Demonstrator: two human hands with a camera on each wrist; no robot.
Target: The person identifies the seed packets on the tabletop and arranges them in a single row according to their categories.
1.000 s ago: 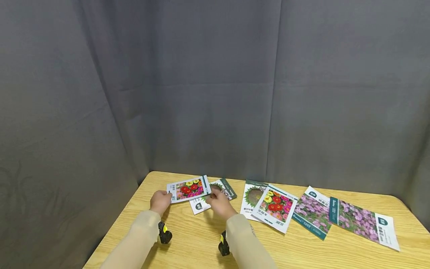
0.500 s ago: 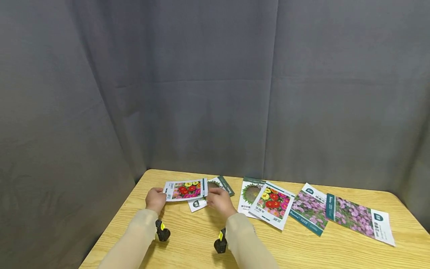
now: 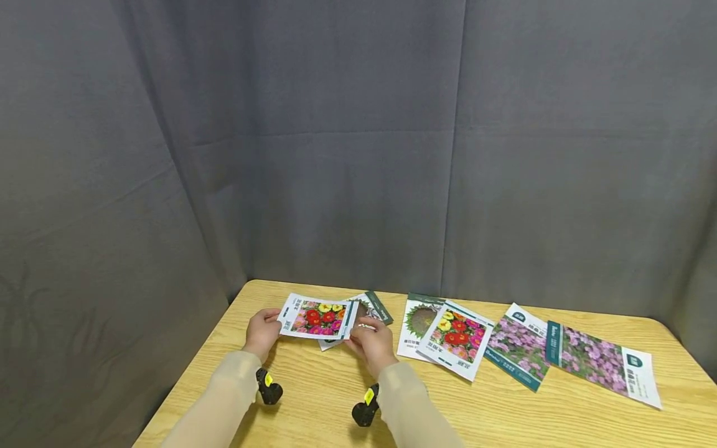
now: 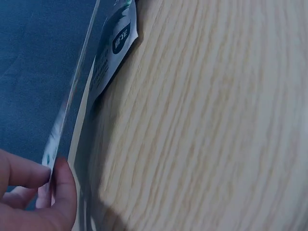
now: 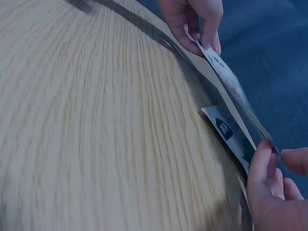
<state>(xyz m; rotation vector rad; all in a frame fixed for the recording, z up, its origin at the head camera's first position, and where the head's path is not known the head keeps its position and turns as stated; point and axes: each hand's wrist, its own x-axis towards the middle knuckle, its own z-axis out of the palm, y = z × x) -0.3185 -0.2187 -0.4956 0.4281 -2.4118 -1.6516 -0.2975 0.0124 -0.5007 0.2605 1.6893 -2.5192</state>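
Observation:
A seed packet with red, yellow and pink flowers [image 3: 318,318] is held between both hands, raised over the table's left part. My left hand [image 3: 262,333] pinches its left edge between thumb and fingers, as the left wrist view also shows. At the lower right corner my right hand [image 3: 374,342] holds it by the fingertips. Under and behind it lies a sunflower seed packet [image 3: 379,307], partly covered in the head view. The right wrist view catches the held packet [image 5: 228,79] nearly edge-on, with the sunflower packet's white end [image 5: 224,127] below.
On the wooden table [image 3: 313,398], right of the hands, another sunflower packet [image 3: 413,339] lies partly under a second colourful flower packet [image 3: 458,339]. Farther right are two purple-flower packets, one slanted [image 3: 518,348] and one longer [image 3: 602,364]. A grey curtain [image 3: 347,186] hangs behind.
The held flower packet has swung its left end up and shifted slightly right, its printed face tipping more towards the head camera. Both hands keep to its edges.

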